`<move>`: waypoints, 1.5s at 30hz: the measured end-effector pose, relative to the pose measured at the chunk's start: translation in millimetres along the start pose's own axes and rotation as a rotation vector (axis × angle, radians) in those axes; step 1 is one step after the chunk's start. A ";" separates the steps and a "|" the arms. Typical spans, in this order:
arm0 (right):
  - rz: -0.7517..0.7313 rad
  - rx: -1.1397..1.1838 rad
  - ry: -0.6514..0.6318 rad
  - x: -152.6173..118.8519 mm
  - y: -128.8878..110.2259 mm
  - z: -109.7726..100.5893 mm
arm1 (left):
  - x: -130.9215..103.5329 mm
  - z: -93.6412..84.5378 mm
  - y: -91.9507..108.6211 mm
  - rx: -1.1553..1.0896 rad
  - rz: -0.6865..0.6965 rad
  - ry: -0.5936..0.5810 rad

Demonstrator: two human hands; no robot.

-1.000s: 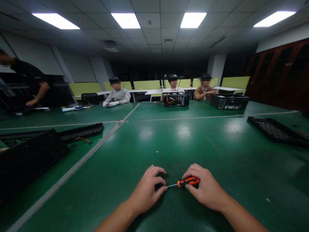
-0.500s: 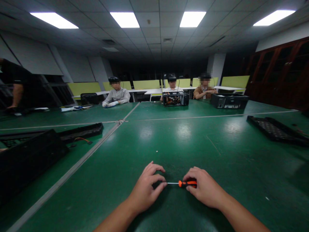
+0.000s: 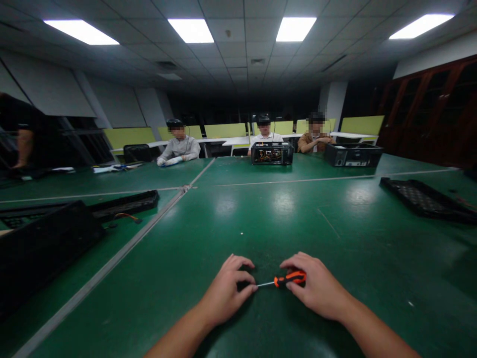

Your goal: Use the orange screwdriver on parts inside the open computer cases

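An orange and black screwdriver [image 3: 290, 279] lies across the space between my hands, low over the green table [image 3: 208, 219]. My left hand [image 3: 229, 288] pinches the tip of its metal shaft between thumb and index finger, the other fingers curved above. At the handle, my right hand [image 3: 316, 286] has its thumb below and its fingers curled over the top. The handle's far end is partly hidden by the right palm.
Black computer case parts [image 3: 44, 243] sit at the left, with a black panel [image 3: 425, 196] at the right. Across the table, people sit behind an open computer case [image 3: 272, 153] and an empty-looking black case [image 3: 354, 155]. A seam strip [image 3: 122, 251] crosses the left side.
The screwdriver has tilted slightly, its handle end higher and its tip a little lower. The fingers of my right hand have lifted and spread slightly over the handle.
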State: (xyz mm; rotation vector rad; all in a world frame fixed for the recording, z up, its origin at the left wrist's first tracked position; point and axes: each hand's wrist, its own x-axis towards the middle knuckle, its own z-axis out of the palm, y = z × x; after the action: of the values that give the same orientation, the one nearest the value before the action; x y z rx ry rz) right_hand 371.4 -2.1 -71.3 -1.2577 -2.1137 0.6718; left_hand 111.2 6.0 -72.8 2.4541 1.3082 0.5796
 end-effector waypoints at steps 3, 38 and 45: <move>-0.012 0.005 0.009 -1.0 -0.7 -2.4 | 0.1 1.4 -0.1 -0.012 0.011 0.003; 0.018 -0.037 -0.065 -1.2 15.6 10.6 | -0.6 3.5 -1.0 0.049 0.042 0.085; -0.048 0.001 0.037 -1.3 5.3 3.5 | 0.1 8.9 -2.8 0.014 0.011 -0.041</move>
State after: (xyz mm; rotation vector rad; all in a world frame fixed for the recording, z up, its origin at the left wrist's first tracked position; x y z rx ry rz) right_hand 372.7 -1.4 -77.6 -1.2057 -2.1063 0.6241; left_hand 113.6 6.9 -81.8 2.4727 1.2878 0.5212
